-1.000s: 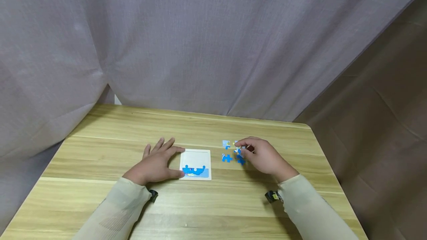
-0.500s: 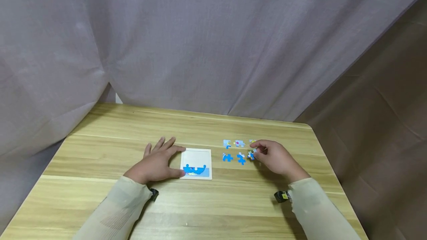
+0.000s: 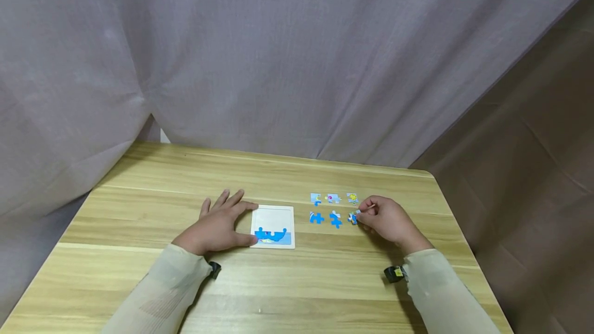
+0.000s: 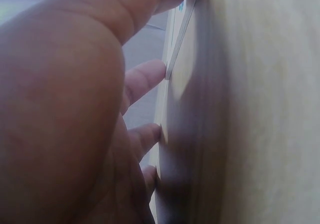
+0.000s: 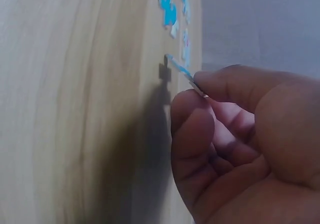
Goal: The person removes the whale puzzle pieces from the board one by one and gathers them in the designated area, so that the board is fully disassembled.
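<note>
The left hand (image 3: 215, 228) is laid with fingers spread and nothing clasped, index finger and thumb set against the puzzle tray (image 3: 274, 217) at its left corners. By the right hand (image 3: 387, 220), a puzzle piece (image 3: 353, 218) is pinched, held tilted toward the right edge of the bench (image 3: 287, 293). Since one second ago, the right hand has been shifted toward that edge, and the sun piece (image 3: 352, 197), covered then, has been exposed.

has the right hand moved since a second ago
Yes, in the head view the right hand has moved rightward, toward the table's right edge.
</note>
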### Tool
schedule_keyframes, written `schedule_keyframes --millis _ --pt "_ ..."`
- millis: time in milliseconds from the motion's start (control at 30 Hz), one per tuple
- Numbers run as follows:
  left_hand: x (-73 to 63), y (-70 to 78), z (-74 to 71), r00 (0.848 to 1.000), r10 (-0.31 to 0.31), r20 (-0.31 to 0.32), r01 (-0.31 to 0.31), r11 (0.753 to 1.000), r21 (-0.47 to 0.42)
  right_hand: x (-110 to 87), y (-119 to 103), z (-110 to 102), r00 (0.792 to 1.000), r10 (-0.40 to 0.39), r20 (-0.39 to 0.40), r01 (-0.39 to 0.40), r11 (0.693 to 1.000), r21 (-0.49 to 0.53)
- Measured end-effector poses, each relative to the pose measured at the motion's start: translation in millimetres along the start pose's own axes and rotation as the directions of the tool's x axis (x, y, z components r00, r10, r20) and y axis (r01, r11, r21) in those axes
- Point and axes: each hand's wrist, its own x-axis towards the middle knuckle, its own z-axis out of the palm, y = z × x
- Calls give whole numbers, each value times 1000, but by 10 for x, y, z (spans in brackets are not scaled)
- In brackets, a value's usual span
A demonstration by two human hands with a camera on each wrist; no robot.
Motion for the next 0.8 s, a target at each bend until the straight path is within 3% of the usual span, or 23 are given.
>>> schedule_keyframes --millis 800 --pt "7 0 -2 1000 -5 0 5 1000 3 32 100 -26 998 35 49 -30 995 -97"
